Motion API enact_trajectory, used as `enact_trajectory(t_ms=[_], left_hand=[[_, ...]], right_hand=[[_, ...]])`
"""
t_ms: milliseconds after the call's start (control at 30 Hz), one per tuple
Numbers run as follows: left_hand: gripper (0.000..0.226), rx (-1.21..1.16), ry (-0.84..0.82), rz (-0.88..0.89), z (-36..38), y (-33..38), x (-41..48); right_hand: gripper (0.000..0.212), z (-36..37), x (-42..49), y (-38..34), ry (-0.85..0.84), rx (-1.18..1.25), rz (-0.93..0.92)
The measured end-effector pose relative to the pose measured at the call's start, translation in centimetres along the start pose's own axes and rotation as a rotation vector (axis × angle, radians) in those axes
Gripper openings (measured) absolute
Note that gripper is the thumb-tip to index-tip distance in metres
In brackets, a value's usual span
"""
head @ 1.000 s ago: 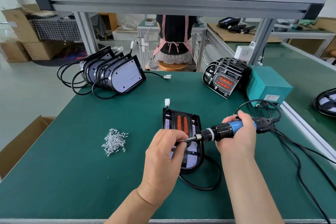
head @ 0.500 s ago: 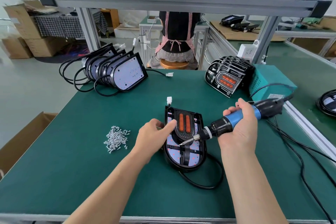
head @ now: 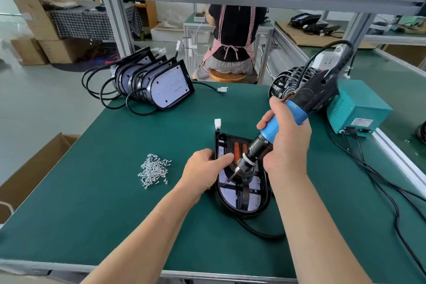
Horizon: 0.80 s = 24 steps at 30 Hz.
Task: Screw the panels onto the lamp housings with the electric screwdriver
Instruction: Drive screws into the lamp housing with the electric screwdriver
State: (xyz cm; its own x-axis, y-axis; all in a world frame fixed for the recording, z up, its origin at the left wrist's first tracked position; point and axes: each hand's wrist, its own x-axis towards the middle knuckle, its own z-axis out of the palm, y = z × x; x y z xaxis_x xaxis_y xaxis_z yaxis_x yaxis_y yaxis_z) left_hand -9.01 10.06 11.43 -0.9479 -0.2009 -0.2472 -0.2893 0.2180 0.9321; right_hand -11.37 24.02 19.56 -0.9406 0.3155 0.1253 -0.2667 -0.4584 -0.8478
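A black lamp housing lies flat on the green mat, with a black slotted panel and two orange strips over its white LED board. My left hand grips the housing's left edge. My right hand holds the blue and black electric screwdriver, tilted steeply. Its bit tip touches the left part of the panel. A pile of small silver screws lies to the left.
A row of lamp housings with cables leans at the back left. Stacked black panels and a teal power box stand at the back right, with cords trailing along the right side. A person sits beyond the table. A cardboard box stands left.
My right hand has swung the screwdriver from nearly level to steeply tilted and set its bit down on the panel. My left hand left the bit tip and took the housing's left edge.
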Motion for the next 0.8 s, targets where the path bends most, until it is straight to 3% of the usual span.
enact_trajectory(t_ms=[233,500,800], left_hand=[[0.044,0.009,0.020,0.042,0.2,-0.6,0.6],[0.054,0.002,0.066,0.058,0.5,-0.6,0.7],[0.052,0.034,0.101,0.059,0.7,-0.7,0.9]], right_hand=[[0.015,0.6,0.0,0.2,-0.095,-0.049,-0.015],[0.015,1.9,-0.1,0.6,-0.289,-0.078,-0.062],[0.019,2.3,0.0,0.8,-0.389,-0.087,-0.048]])
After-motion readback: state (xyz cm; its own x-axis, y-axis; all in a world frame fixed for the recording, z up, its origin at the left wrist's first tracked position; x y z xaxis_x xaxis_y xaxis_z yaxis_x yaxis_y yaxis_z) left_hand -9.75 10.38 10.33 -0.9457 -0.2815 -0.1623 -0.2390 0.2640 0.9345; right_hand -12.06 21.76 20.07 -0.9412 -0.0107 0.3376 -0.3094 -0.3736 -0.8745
